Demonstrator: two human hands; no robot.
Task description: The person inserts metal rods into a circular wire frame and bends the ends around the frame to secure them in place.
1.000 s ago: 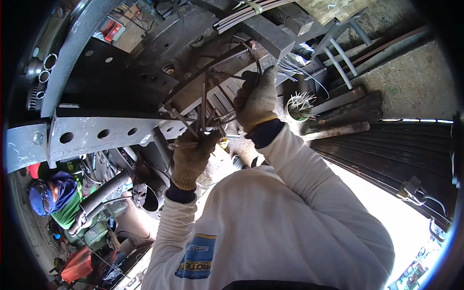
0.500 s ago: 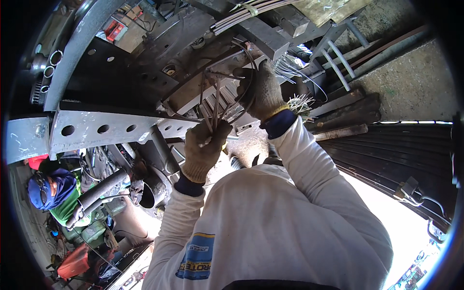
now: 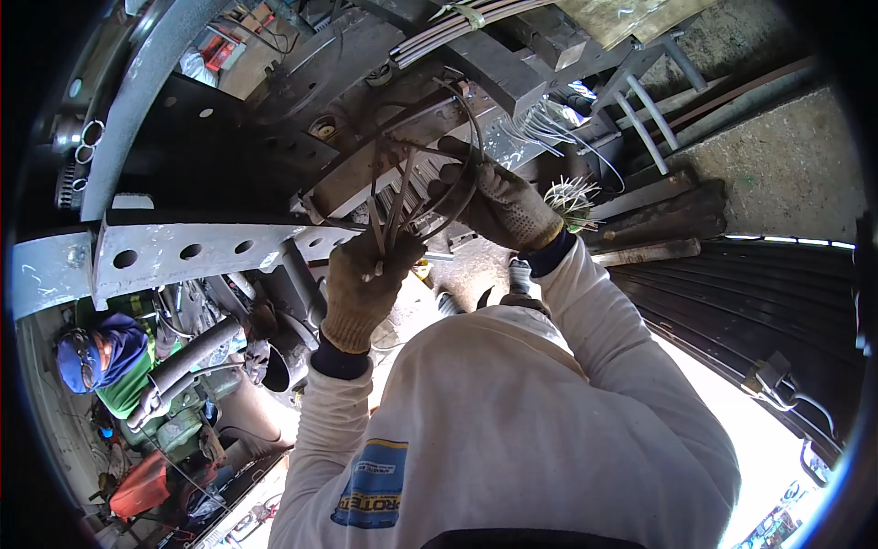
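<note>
Both my hands wear knitted work gloves with dark, soiled palms. My left hand (image 3: pixel 368 285) is closed around the lower ends of several thin metal rods (image 3: pixel 395 203), which fan upward out of the fist. A curved metal strip (image 3: pixel 475 119), bent into a large loop, runs beside these rods. My right hand (image 3: pixel 505 203) is at the loop's right side, its fingers bent around the strip. Part of the grip is hidden by the glove. Behind the loop lies a row of straight rods (image 3: pixel 422 176) next to a steel beam.
A long steel beam with round holes (image 3: pixel 174 254) crosses at left. Bundled rods (image 3: pixel 457 29) lie on the frame at the top; wire ends (image 3: pixel 572 197) stick up at right. A person in a blue head covering (image 3: pixel 114 352) works at lower left, near pipes (image 3: pixel 197 359).
My right hand has come down and turned, its fingers now lower on the loop. My left hand has shifted slightly down and left with the rods.
</note>
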